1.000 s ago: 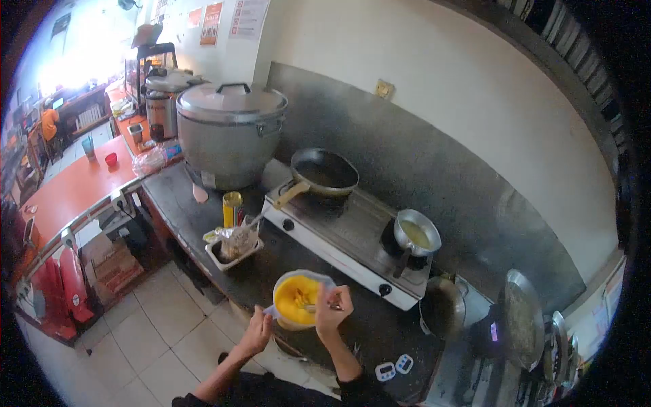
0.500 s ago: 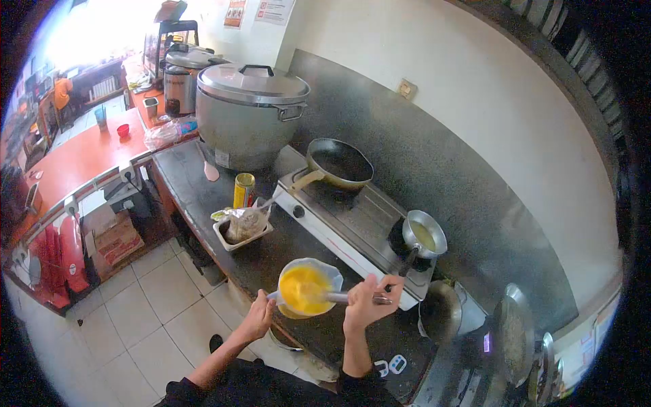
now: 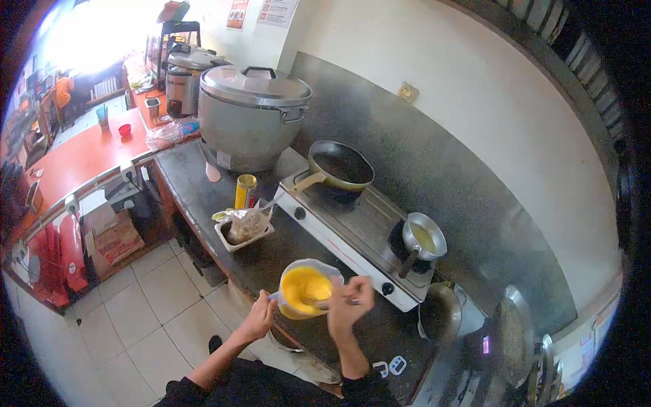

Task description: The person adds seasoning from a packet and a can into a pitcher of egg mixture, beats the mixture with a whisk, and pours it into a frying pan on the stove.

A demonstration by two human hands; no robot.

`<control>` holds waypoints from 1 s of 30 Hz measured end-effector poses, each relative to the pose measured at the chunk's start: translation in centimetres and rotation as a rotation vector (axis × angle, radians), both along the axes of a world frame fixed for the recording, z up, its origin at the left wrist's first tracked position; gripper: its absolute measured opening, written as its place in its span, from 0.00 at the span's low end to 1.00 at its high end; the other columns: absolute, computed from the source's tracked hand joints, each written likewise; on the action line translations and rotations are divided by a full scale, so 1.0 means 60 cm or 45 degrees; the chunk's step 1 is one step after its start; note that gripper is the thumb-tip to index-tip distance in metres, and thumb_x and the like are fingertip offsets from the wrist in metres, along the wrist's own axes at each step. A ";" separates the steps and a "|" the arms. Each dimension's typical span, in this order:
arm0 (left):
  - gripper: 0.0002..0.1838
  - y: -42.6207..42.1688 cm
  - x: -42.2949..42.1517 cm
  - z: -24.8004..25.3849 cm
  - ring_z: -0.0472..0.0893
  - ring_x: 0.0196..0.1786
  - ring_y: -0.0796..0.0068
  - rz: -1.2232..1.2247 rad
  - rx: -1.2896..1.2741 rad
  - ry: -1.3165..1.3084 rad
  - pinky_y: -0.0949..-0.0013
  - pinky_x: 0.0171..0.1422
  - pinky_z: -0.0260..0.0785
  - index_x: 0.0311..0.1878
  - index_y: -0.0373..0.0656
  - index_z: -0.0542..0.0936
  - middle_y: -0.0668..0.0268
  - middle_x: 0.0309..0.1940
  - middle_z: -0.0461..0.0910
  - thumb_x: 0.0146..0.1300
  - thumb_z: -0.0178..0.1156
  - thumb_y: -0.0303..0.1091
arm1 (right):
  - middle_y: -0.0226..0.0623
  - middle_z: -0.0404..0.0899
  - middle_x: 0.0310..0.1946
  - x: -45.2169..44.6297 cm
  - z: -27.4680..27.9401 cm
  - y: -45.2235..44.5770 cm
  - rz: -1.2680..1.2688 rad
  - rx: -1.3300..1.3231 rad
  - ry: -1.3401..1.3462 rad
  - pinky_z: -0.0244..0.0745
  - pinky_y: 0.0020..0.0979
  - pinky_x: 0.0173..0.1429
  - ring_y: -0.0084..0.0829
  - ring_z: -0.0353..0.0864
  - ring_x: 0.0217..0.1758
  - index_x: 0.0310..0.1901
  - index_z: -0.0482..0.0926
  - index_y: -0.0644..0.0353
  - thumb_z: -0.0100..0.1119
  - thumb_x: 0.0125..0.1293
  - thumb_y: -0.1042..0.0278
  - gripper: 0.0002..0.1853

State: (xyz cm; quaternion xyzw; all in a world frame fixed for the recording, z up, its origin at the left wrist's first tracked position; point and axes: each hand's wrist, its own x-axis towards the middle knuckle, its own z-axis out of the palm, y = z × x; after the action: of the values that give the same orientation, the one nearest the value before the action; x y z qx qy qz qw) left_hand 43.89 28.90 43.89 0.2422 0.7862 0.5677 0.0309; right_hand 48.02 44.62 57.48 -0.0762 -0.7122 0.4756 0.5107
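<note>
My left hand (image 3: pixel 259 317) is closed around the handle of a pale jug (image 3: pixel 332 268), which is tilted over the counter's front edge. Yellow liquid (image 3: pixel 298 285), like beaten egg, coats its inside. In my right hand (image 3: pixel 350 309) is a metal-handled whisk (image 3: pixel 355 301), held at the jug's right rim; its head is blurred and partly hidden by the liquid and my fingers. Behind the jug, a small metal tray (image 3: pixel 249 242) holds a plastic bag (image 3: pixel 249 225), next to a yellow can (image 3: pixel 245 191).
A two-burner stove (image 3: pixel 349 234) carries a frying pan (image 3: pixel 339 166) and a small saucepan (image 3: pixel 424 236) with yellowish liquid. A large rice cooker (image 3: pixel 251 122) stands at the back left. Further right are a wok (image 3: pixel 441 312) and a large pan (image 3: pixel 517 336). A digital timer (image 3: pixel 397 365) lies near my right forearm.
My right hand has moved left and closer to the jug with the whisk. The yellow liquid's surface has shifted inside the jug. My left hand has stayed on the handle.
</note>
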 end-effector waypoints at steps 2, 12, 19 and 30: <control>0.24 -0.001 0.002 0.001 0.69 0.40 0.37 0.007 -0.010 -0.004 0.49 0.43 0.61 0.40 0.32 0.59 0.39 0.33 0.67 0.71 0.34 0.51 | 0.21 0.57 0.20 0.006 0.037 -0.005 -0.081 -0.219 0.194 0.52 0.20 0.26 0.13 0.57 0.22 0.24 0.63 0.55 0.66 0.52 0.73 0.17; 0.22 0.002 -0.003 -0.038 0.70 0.38 0.36 0.009 0.000 0.110 0.48 0.41 0.61 0.40 0.33 0.59 0.40 0.30 0.67 0.71 0.35 0.49 | 0.20 0.56 0.18 -0.006 0.026 -0.003 0.094 -0.484 0.203 0.47 0.20 0.26 0.14 0.55 0.23 0.23 0.63 0.56 0.63 0.56 0.72 0.16; 0.24 0.007 -0.009 -0.024 0.70 0.39 0.35 -0.005 0.057 -0.054 0.48 0.42 0.61 0.40 0.33 0.60 0.38 0.31 0.68 0.70 0.35 0.51 | 0.20 0.59 0.21 0.005 0.032 -0.003 0.153 -0.383 0.147 0.53 0.20 0.27 0.14 0.57 0.23 0.27 0.62 0.56 0.62 0.56 0.75 0.14; 0.24 0.012 -0.017 -0.077 0.69 0.38 0.37 -0.007 0.076 0.193 0.48 0.41 0.60 0.39 0.33 0.59 0.40 0.29 0.65 0.70 0.36 0.51 | 0.22 0.60 0.19 0.033 0.039 -0.012 0.118 -0.713 0.231 0.51 0.20 0.25 0.13 0.57 0.22 0.23 0.60 0.54 0.62 0.57 0.74 0.18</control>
State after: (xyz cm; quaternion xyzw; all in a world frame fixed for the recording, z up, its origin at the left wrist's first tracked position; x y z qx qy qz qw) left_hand 42.88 29.61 39.25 0.2875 0.7682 0.5710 -0.0344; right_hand 49.99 43.91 59.80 -0.1387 -0.5074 0.6813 0.5090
